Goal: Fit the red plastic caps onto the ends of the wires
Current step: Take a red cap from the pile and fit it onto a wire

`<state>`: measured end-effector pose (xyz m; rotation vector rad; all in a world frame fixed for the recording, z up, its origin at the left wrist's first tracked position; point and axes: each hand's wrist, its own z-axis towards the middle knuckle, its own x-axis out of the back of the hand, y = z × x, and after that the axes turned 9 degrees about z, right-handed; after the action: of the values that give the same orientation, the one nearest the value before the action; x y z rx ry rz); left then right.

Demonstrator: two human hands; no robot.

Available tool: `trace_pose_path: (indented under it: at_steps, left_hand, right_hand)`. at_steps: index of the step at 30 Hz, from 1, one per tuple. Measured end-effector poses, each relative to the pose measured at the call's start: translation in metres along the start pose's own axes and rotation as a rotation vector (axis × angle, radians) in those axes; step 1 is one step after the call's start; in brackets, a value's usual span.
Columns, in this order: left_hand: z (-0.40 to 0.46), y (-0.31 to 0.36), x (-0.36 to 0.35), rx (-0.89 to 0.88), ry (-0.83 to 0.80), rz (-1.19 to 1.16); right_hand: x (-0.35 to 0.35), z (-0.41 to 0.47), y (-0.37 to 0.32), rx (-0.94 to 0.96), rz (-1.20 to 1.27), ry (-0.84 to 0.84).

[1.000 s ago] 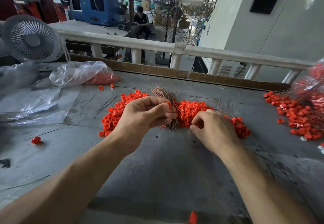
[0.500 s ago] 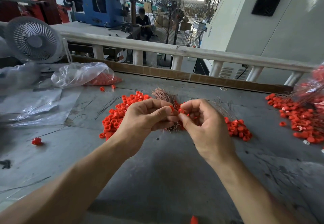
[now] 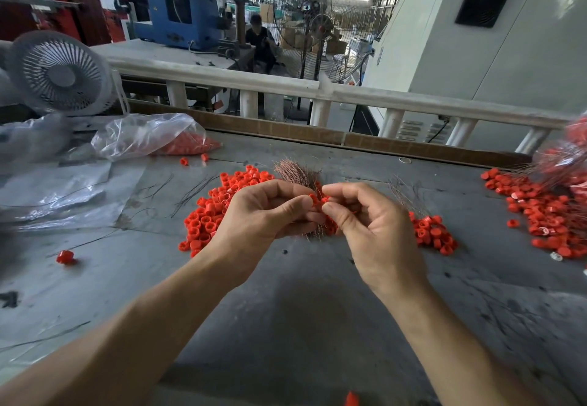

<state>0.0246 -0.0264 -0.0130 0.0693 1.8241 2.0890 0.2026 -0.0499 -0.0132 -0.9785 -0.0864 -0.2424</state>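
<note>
A heap of red plastic caps [image 3: 219, 202] lies on the grey table [image 3: 286, 310], partly hidden behind my hands. My left hand [image 3: 263, 215] grips a bundle of thin copper wires [image 3: 295, 172] that fans out above its fingers and sticks out below them. A red cap also shows at its thumb tip. My right hand [image 3: 365, 224] pinches a red cap [image 3: 324, 199] between thumb and forefinger, held right against the left hand's fingertips. More caps [image 3: 432, 234] lie just right of my right hand.
A clear plastic bag with red caps [image 3: 149, 137] lies at the back left beside a white fan [image 3: 60, 73]. A second spread of caps and capped wires [image 3: 546, 212] covers the right edge. A stray cap [image 3: 65, 257] and loose wires [image 3: 190, 192] lie on the left.
My right hand has risen from the cap heap on the table with a cap in its pinch and come up against my left hand's fingertips. My left hand has stayed with the wires.
</note>
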Motion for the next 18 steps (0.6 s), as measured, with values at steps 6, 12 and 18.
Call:
trace_pose_path:
  at_steps: [6,12,18]
  left_hand:
    - [-0.0007,0.0007,0.0002,-0.011,-0.012,-0.006]
    - [-0.0014,0.0029,-0.0020,-0.005,0.000,0.008]
    - [-0.0026,0.0028,-0.0021,-0.004,-0.008,0.023]
  right_hand:
    - [-0.0005,-0.0013,-0.0013,0.007,0.015,0.043]
    - [-0.0045,-0.0021,-0.0022,0.005,0.074,0.046]
    - [-0.0061,-0.0034,-0.0018,0.063,0.074,0.016]
